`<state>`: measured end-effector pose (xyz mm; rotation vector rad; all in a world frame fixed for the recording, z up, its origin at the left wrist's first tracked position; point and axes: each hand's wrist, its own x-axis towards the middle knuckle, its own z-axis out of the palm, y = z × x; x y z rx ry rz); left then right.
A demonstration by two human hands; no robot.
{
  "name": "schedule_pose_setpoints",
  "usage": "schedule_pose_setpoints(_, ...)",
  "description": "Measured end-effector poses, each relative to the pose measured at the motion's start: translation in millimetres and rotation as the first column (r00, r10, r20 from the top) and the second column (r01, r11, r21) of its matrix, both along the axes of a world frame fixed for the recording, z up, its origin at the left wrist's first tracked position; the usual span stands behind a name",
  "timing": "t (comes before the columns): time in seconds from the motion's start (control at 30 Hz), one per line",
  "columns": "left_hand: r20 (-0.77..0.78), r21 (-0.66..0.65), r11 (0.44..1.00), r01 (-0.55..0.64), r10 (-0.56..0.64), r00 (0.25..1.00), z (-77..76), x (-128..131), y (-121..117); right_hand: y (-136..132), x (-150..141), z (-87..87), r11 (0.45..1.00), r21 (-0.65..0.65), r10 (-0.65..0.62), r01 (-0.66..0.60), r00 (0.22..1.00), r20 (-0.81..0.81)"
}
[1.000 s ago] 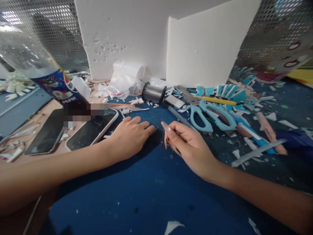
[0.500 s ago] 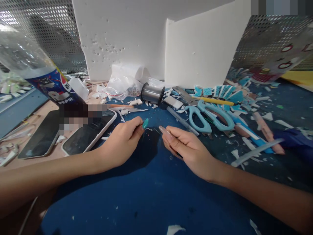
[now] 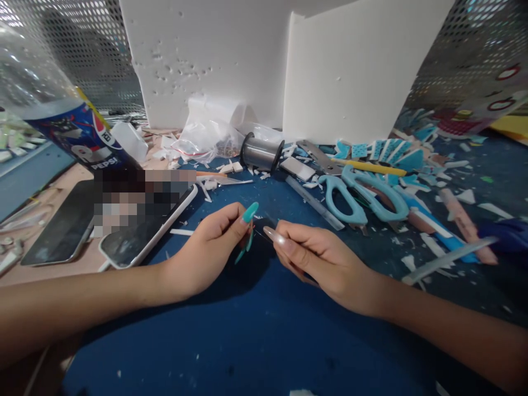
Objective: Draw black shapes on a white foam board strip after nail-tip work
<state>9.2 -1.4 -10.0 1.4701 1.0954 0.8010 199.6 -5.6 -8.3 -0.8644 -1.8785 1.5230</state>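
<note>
My left hand (image 3: 204,253) is closed in a pinch, its long teal nails pointing right. My right hand (image 3: 319,253) faces it with thumb and fingertips pressed together. A narrow gap lies between the hands, above a blue work surface (image 3: 223,346). A faint thin line seems to run between the fingertips, too fine to name. What either hand grips is hidden behind the fingers. Beyond them stands a spool of fine grey line (image 3: 262,154). Scissors with light blue handles (image 3: 357,216) lie beyond my right hand.
White foam boards (image 3: 206,71) stand at the back, a clear plastic bag (image 3: 212,132) before them. At left are a Pepsi bottle (image 3: 97,140), a dark phone (image 3: 61,225) and a white-edged phone (image 3: 138,236). A yellow pen-like tool (image 3: 371,167) and foam scraps lie at right.
My left thumb has turned, so more of its teal nails show. The right hand keeps its pinch. The whole view has shifted slightly.
</note>
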Motion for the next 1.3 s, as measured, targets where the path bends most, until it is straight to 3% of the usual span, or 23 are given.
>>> schedule_pose_setpoints(0.4,-0.112,0.074,0.996,0.054,-0.045,0.993,0.7,-2.0,0.0,-1.1,-1.8,1.6,0.999,0.036,-0.011,0.008,0.994,0.108)
schedule_pose_setpoints(1.3,-0.03,0.011,0.997,0.082,-0.082,0.996,1.1,-2.4,-1.5,-0.9,-2.9,1.7,0.971,0.23,-0.112,0.064,0.972,0.204)
